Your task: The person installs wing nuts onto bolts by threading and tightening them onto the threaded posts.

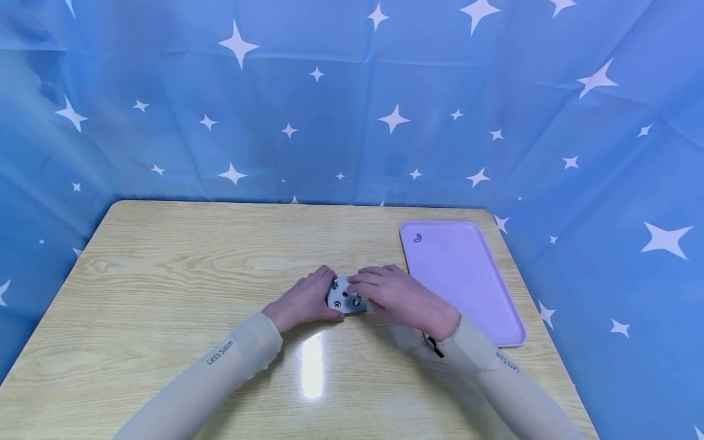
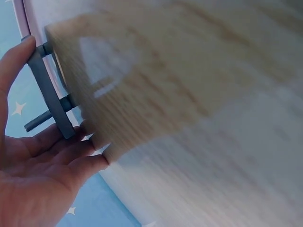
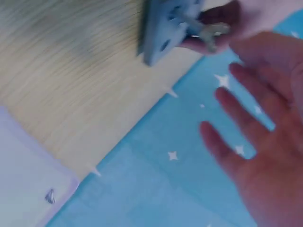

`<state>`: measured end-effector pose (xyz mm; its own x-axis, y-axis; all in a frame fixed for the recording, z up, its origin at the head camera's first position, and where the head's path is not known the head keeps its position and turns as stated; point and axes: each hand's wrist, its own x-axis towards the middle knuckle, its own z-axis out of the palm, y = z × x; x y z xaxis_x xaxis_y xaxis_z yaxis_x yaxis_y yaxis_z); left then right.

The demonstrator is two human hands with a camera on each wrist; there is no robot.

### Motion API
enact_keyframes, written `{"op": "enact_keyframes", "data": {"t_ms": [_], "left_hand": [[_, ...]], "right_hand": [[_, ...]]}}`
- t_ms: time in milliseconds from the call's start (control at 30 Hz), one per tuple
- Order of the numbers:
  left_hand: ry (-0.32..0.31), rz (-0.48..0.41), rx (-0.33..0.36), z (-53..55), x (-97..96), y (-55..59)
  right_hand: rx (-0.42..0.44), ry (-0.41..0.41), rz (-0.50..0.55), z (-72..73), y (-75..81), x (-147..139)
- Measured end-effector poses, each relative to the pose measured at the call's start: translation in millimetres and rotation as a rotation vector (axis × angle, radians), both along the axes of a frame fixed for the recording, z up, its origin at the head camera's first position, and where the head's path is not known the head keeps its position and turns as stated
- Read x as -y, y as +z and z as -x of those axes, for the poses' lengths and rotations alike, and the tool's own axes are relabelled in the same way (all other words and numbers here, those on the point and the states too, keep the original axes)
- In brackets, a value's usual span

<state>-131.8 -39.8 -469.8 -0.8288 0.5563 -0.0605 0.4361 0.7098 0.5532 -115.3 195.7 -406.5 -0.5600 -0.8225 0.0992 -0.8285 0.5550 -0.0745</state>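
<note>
Near the table's middle, my left hand (image 1: 308,298) holds a thick metal plate (image 1: 346,303) with holes, fingers at the far edge and thumb at the near edge. A threaded bolt (image 2: 38,121) sticks out of the plate in the left wrist view. From the plate's right part rises another bolt, with what looks like a wing nut (image 3: 213,35) on it. My right hand (image 1: 398,299) hovers just right of the plate, fingers extended. In the right wrist view its thumb and fingers are spread close to the wing nut, with a small gap.
A purple tray (image 1: 467,281) lies at the table's right side. A small dark metal piece (image 1: 417,238) rests in its far left corner. A blue star-patterned curtain (image 1: 308,122) surrounds the wooden table (image 1: 181,263) at the back and sides.
</note>
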Motion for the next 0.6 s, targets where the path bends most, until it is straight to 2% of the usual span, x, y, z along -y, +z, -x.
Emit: {"op": "enact_keyframes", "data": {"t_ms": [67, 200, 600], "left_hand": [[0.005, 0.009, 0.01, 0.0, 0.4, 0.7], [0.007, 0.031, 0.033, 1.0, -0.3, 0.4], [0.003, 0.048, 0.05, 1.5, -1.9, 0.8]], "right_hand": [[-0.053, 0.063, -0.049, 2.6, 0.0, -1.6], [-0.116, 0.082, -0.121, 5.9, -4.0, -2.0], [-0.179, 0.095, -0.088, 10.7, -12.7, 2.5]]}}
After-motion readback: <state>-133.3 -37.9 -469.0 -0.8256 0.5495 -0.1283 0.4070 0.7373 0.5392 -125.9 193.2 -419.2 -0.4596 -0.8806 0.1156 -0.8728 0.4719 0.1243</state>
